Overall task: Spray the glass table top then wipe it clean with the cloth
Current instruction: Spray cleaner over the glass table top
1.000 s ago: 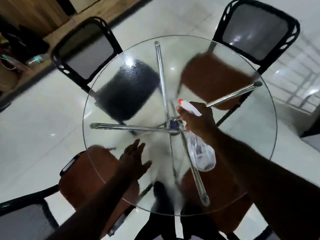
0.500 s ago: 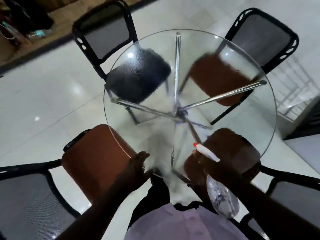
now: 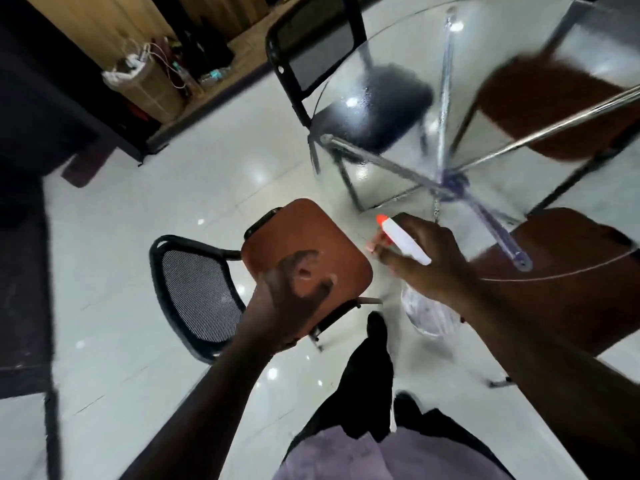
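Glass tabletop (image 3: 568, 274) over pale floor tiles (image 3: 180, 188).
Right hand (image 3: 427, 263) grips the spray bottle (image 3: 403, 241); left hand (image 3: 291, 289) spread, holding nothing.

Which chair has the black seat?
The chair at the table's far side, its seat seen through the glass and its black back nearest the wooden wall. The other three seats are brown.

Spray bottle (image 3: 403, 242): white head, orange nozzle tip, clear body.
Glass table top (image 3: 485, 216): clear, misted patches.
Table legs (image 3: 374, 159): chrome.
Near chair (image 3: 311, 233): rust-brown seat, black frame, fine black mesh back.
Far chair (image 3: 311, 46): black seat and frame.
Floor (image 3: 173, 237): glossy grey-white tile.
Shirt (image 3: 381, 455): lilac.
Trousers (image 3: 363, 393): black.
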Available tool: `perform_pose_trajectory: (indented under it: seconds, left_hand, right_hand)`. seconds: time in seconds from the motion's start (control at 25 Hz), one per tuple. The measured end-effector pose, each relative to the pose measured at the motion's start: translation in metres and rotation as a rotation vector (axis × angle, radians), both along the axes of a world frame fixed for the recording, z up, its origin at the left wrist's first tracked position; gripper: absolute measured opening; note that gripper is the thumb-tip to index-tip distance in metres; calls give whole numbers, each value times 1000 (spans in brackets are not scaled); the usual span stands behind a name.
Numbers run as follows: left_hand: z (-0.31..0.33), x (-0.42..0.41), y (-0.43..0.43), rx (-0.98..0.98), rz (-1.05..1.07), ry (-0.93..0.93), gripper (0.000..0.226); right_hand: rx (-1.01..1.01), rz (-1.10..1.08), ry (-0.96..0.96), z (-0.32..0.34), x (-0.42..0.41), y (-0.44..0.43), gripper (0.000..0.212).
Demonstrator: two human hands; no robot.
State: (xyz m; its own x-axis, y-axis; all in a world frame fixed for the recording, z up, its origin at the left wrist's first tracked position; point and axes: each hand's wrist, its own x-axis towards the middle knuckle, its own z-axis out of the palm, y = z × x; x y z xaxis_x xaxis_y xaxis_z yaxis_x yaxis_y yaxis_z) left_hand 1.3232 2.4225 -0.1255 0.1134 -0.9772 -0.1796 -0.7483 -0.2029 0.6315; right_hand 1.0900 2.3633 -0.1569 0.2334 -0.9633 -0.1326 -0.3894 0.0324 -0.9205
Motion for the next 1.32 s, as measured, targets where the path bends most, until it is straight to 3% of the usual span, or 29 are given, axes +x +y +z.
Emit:
perform_pose_trajectory:
  seconds: [0.24, 0.4, 0.52, 0.8, 1.04, 1.32]
  left_hand:
    - [48, 113, 129, -99, 281, 116, 31]
    - [62, 215, 192, -228, 418, 103, 23]
    - [80, 305, 235, -339, 480, 123, 26]
    - [120, 533, 282, -460, 514, 171, 25]
    - [138, 697, 188, -469, 440, 66, 30]
    - [168, 848, -57, -505, 357, 31, 32]
  right_hand:
    - [-106, 315, -141, 67, 132, 55, 23]
    - [-291, 536, -91, 110, 240, 79, 34]
    - [-302, 662, -151, 144, 343, 103, 21]
    - [-403, 688, -252, 209, 617, 147, 25]
    - [-392, 787, -282, 229, 767, 57, 31]
    - [-661, 753, -208, 231, 897, -169, 27]
